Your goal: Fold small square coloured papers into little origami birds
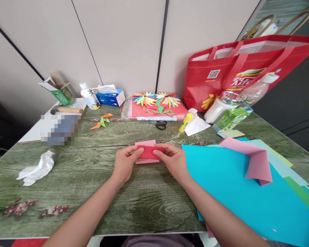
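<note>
A small folded strip of red paper (147, 153) is stretched between my two hands, above the middle of the table. My left hand (125, 161) pinches its left end between thumb and fingers. At the right end, my right hand (174, 160) grips it the same way. Beneath the strip a pink piece of paper (145, 142) shows at the top and bottom; whether it touches the red strip I cannot tell. Right of my right hand lies a large blue sheet (216, 185), with a folded pink paper (259, 164) on top of it.
Scissors (161, 125), a yellow glue stick (185, 122) and a paper pack (154, 110) with colourful paper stars lie beyond my hands. A red bag (208, 80) and bottles stand at the back right. Crumpled tissue (37, 168) and orange-green folded paper (102, 122) are on the left.
</note>
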